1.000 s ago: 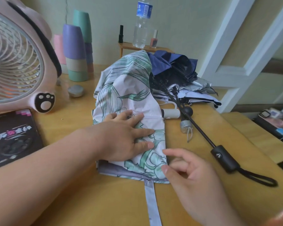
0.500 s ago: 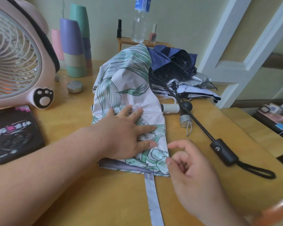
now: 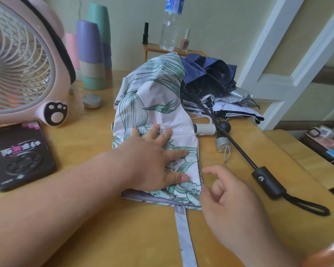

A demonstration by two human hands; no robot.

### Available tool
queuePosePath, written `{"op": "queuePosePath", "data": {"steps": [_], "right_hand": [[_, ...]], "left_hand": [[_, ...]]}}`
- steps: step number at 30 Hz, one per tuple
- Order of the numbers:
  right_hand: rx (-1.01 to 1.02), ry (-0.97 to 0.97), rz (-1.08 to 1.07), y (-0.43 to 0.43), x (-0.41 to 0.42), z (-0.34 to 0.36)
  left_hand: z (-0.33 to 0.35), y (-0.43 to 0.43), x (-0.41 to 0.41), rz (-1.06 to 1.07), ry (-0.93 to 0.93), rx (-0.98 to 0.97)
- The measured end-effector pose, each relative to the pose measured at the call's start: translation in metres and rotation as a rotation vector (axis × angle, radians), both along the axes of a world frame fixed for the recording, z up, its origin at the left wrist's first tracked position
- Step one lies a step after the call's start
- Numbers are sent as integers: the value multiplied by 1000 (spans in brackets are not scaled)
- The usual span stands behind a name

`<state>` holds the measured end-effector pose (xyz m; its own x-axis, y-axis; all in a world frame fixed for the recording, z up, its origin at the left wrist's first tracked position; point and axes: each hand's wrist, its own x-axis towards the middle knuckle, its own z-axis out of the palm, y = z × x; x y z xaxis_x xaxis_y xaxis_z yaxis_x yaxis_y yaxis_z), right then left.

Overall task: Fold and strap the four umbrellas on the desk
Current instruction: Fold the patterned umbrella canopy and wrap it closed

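Observation:
A white umbrella with green leaf print (image 3: 152, 105) lies flattened on the wooden desk (image 3: 96, 228). Its pale strap (image 3: 184, 234) trails toward me off the near edge. My left hand (image 3: 152, 158) presses flat on the canopy with fingers spread. Just right of the canopy's near corner hovers my right hand (image 3: 231, 205), fingers loosely curled and holding nothing. Behind lie a navy umbrella (image 3: 208, 74) and a silver and white one (image 3: 237, 105). A black umbrella's shaft runs to its handle (image 3: 268, 183) with a wrist loop. A white handle (image 3: 204, 129) and a silver handle (image 3: 222, 144) show beside the shaft.
A pink desk fan (image 3: 21, 62) stands at the left with a black box (image 3: 19, 153) in front. Stacked cups (image 3: 93, 54) and a small round tin (image 3: 92, 100) sit behind. A water bottle (image 3: 170, 26) stands on a small shelf. A white door frame (image 3: 289, 54) rises at the right.
My right hand has shifted slightly up and right beside the canopy's corner, fingers still curled. The left hand stays pressed on the printed canopy.

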<state>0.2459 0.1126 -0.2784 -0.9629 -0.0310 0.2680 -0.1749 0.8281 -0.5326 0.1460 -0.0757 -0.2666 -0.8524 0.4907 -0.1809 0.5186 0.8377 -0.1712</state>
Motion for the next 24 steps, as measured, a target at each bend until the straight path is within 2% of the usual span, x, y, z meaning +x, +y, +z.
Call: {"op": "queuePosePath", "data": {"steps": [2, 4, 12, 13, 14, 16, 18, 19, 21, 24], "right_hand": [[8, 50, 59, 0, 4, 3], [120, 36, 105, 0, 6, 1], [534, -164, -9, 1, 15, 31], [521, -116, 11, -1, 11, 36], [382, 8, 23, -5, 4, 39], [-93, 220, 49, -19, -16, 44], [-518, 75, 69, -40, -45, 43], [-611, -13, 62, -52, -58, 40], [-495, -29, 89, -64, -76, 21], [-94, -74, 163, -68, -84, -4]], "left_hand": [[0, 0, -1, -8, 7, 1], [0, 1, -1, -14, 1, -3], [3, 6, 4, -8, -17, -30], [2, 7, 4, -3, -16, -25], [2, 8, 5, 3, -19, -19], [2, 8, 7, 12, -24, 4], [4, 9, 10, 8, -16, 44], [7, 8, 11, -5, -2, 78], [12, 1, 6, -24, 0, 147], [30, -32, -10, -60, -180, 420]]}}
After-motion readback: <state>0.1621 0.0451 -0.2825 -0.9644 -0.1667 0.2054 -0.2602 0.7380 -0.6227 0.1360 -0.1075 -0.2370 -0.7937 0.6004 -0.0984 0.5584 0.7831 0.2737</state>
